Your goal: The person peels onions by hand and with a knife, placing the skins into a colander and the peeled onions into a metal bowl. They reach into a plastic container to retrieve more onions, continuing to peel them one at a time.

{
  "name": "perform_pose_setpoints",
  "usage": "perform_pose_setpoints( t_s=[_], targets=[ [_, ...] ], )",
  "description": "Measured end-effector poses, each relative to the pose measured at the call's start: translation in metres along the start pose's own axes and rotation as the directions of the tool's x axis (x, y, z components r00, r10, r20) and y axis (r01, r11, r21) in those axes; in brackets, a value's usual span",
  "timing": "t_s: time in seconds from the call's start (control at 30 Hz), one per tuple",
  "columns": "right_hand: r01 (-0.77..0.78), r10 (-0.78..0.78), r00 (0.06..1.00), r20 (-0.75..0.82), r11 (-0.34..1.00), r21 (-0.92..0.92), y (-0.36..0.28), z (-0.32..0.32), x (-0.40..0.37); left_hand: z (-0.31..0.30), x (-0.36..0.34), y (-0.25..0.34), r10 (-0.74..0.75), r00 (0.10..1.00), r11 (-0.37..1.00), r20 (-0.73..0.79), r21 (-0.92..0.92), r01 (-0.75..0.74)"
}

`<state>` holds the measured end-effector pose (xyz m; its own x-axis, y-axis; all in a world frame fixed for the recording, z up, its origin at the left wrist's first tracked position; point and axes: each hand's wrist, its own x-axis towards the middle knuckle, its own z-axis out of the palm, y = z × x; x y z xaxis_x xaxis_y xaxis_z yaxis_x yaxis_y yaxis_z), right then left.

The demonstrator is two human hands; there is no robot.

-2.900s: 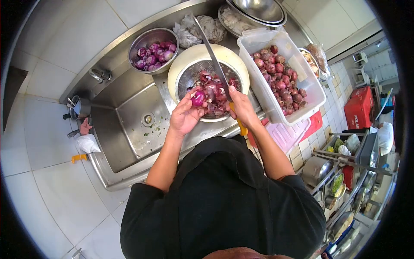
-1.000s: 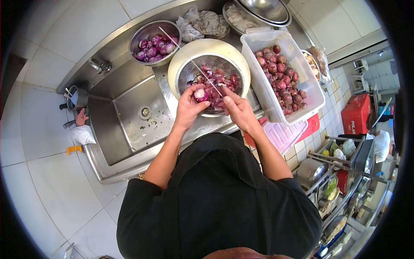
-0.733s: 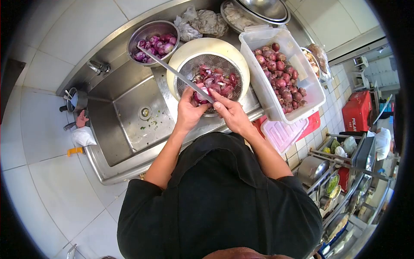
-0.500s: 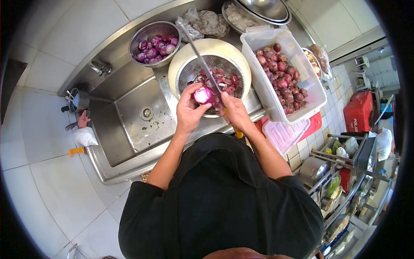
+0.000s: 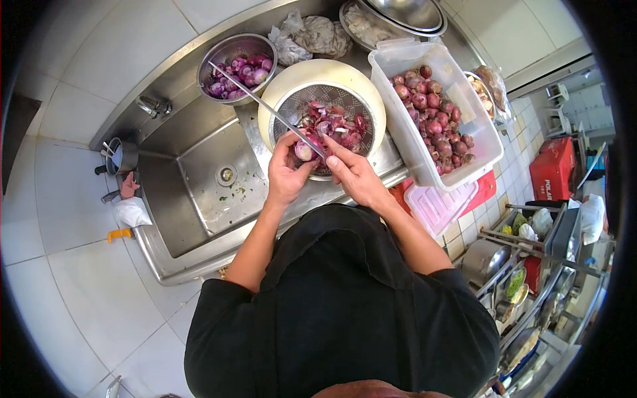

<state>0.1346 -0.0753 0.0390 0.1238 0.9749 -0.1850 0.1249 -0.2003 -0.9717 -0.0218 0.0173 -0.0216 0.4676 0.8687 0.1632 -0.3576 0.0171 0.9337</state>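
Note:
My left hand is closed around a partly peeled red onion at the front left edge of a steel colander. Onion skins lie in the colander, which rests on a round cream board. In my right hand is a long knife; its blade crosses the onion and points up and left, while its handle is hidden by my fingers. Peeled onions fill part of a steel bowl at the upper left. Unpeeled onions lie in a clear plastic bin on the right.
A sink with a drain and green scraps is at the left, below a tap. Plastic bags and metal bowls stand at the back. A pink lid lies below the bin, near a rack of pots.
The knife blade has swung left and lower, from pointing up past the board to pointing at the bowl of peeled onions. My right hand has turned and sits closer to the onion.

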Motion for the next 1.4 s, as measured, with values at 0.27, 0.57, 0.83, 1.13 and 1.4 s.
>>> perform_pose_setpoints(
  t_s=[0.27, 0.57, 0.83, 1.13, 1.4],
  targets=[
    [-0.247, 0.258, 0.965, -0.053, 0.956, 0.158, 0.011, 0.003, 0.012, -0.006, 0.001, 0.000, 0.261, 0.963, 0.922, 0.065, 0.279, -0.268],
    [-0.038, 0.038, 0.993, -0.110, 0.999, 0.002, 0.009, 0.005, 0.003, 0.004, 0.005, 0.003, -0.040, 0.996, 0.985, -0.076, -0.171, 0.027],
    [0.153, -0.172, 0.984, -0.046, 0.949, -0.275, 0.008, 0.004, -0.004, 0.002, -0.003, 0.002, -0.165, 0.983, 0.986, -0.086, -0.010, 0.164],
    [-0.201, 0.211, 0.976, -0.057, 0.969, 0.142, 0.018, -0.003, 0.009, 0.021, -0.008, 0.001, 0.261, 0.962, 0.876, -0.076, 0.438, -0.202],
    [-0.194, 0.209, 0.971, -0.119, 0.973, 0.129, 0.020, -0.014, 0.008, 0.009, 0.007, 0.008, -0.051, 0.991, 0.998, -0.122, -0.046, 0.046]
  ],
)
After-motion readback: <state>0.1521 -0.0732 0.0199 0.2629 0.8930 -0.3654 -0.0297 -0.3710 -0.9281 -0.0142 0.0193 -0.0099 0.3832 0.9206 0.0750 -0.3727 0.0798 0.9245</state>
